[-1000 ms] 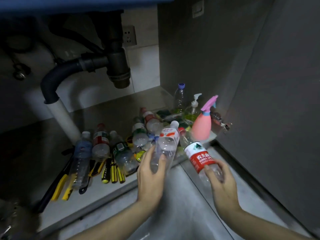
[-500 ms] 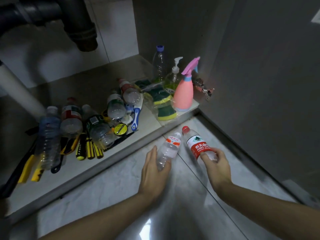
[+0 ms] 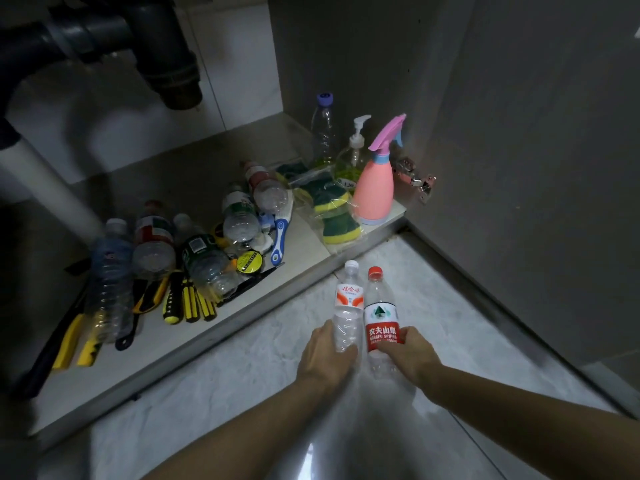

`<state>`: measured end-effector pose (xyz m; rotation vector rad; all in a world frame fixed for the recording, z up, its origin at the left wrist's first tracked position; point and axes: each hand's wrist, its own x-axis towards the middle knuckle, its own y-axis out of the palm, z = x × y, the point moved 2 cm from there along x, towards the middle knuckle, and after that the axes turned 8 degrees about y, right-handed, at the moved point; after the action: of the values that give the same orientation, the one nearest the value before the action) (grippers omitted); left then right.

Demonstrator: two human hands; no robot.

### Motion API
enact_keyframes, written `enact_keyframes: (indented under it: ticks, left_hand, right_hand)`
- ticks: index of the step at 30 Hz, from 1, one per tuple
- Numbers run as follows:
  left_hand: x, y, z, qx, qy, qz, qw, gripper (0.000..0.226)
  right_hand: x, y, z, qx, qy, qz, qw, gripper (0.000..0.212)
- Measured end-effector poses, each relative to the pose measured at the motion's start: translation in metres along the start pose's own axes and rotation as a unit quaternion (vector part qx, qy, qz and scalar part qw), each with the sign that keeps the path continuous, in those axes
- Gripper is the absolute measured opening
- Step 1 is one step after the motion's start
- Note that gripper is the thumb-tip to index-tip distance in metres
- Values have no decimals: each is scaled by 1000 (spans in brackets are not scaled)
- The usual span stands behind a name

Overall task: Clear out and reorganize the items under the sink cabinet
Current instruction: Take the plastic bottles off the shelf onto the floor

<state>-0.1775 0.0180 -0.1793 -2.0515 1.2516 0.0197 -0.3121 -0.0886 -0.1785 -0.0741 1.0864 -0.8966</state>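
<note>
— Two bottles stand upright side by side on the floor, just outside the cabinet's front edge near its right corner, and they touch: a white-capped bottle and a red-capped bottle.

— Who holds them?

— The left hand has its fingers curled round the lower body of the white-capped one; the right hand wraps the red label of the other. One bottle per hand.

— And inside the cabinet?

— On the cabinet floor, five plastic bottles lie on their sides toward the front left: a blue-tinted bottle furthest left, then a red-labelled bottle, a dark green-labelled bottle, a green-and-white-labelled bottle and a red-necked bottle. In the back right corner three containers stand upright: a purple-capped bottle, a pump dispenser and one pink spray bottle at the front right corner.

— Anything else?

— Green-and-yellow sponges in clear wrap, their count hard to tell; one blue-and-white brush; one yellow tape roll; and yellow-and-black tools under the lying bottles, overlapping too much to count. One dark drain pipe hangs above.
</note>
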Motion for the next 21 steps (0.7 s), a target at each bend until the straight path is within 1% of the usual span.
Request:
enact_keyframes:
  ticks: [2,4,5,7,8,11,13,15,17,19,21]
  left_hand:
    - [-1,-8,0,2,-3,21,1000,36]
    - [-1,-27,-5,34,4,23,999,41]
    - [-2,-41,-10,52,16,11,998,44]
    - [-3,-73,-26,69,62,-19,995,44]
    - [-3,-91,-36,71,90,-32,993,43]
    - [-6,-150,-67,105,204,-76,970,35]
    - [0,-189,-81,137,252,-130,949,30]
    - [14,-223,-85,161,238,-199,937,27]
    - [35,-246,-80,196,178,-233,936,32]
    - [53,-255,-68,218,106,-229,943,43]
    - [66,-252,-57,222,50,-203,953,55]
  right_hand:
    - [0,-6,5,-15,-8,-6,1000,44]
    - [0,-14,16,-43,-39,-52,997,38]
    - [-1,-17,25,-57,-65,-76,993,39]
    - [-12,-23,50,-67,-140,-107,982,40]
    - [-19,-24,66,-61,-187,-110,974,39]
    - [-40,-22,123,-43,-318,-91,943,29]
    - [-51,-11,166,-41,-373,-77,924,31]
    - [-55,5,208,-53,-412,-85,906,34]
    - [-53,22,247,-55,-416,-101,902,35]
    - [-46,39,277,-62,-395,-109,910,41]
    - [-36,51,302,-88,-379,-114,914,46]
